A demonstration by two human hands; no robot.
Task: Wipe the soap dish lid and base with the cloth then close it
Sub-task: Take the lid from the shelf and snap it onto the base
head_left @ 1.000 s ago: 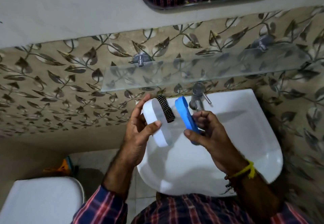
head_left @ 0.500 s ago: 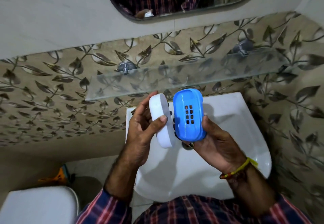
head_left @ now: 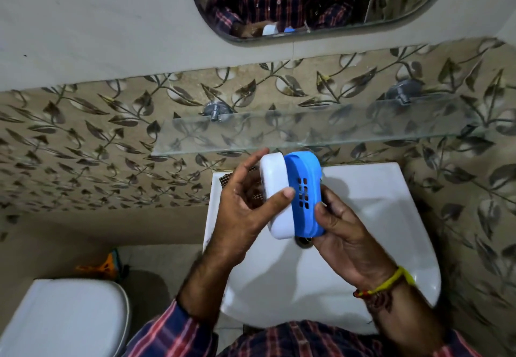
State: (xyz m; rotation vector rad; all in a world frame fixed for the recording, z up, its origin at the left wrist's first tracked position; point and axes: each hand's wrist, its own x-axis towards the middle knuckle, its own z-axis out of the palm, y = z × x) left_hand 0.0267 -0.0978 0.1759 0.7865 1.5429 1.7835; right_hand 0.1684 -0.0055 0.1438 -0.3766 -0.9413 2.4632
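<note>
My left hand [head_left: 240, 206] grips the white soap dish lid [head_left: 275, 189], thumb across its front. The blue soap dish base [head_left: 304, 186], with a block of drain slots, sits in my right hand [head_left: 343, 231]. Lid and base press edge to edge above the white sink [head_left: 363, 217], both held on their sides. A dark checked cloth [head_left: 255, 196] shows only in part behind my left hand, against the lid; I cannot tell how it is held.
A glass shelf [head_left: 307, 130] juts from the leaf-patterned tiles just above the hands. The mirror [head_left: 307, 2] hangs higher up. A white toilet [head_left: 64, 317] stands at lower left, with an orange item [head_left: 103, 266] on the floor beside it. The sink drain [head_left: 304, 241] lies below the dish.
The blue base turned to show its slotted bottom and moved left until it met the white lid. The view shifted, so the tap is now hidden behind the dish.
</note>
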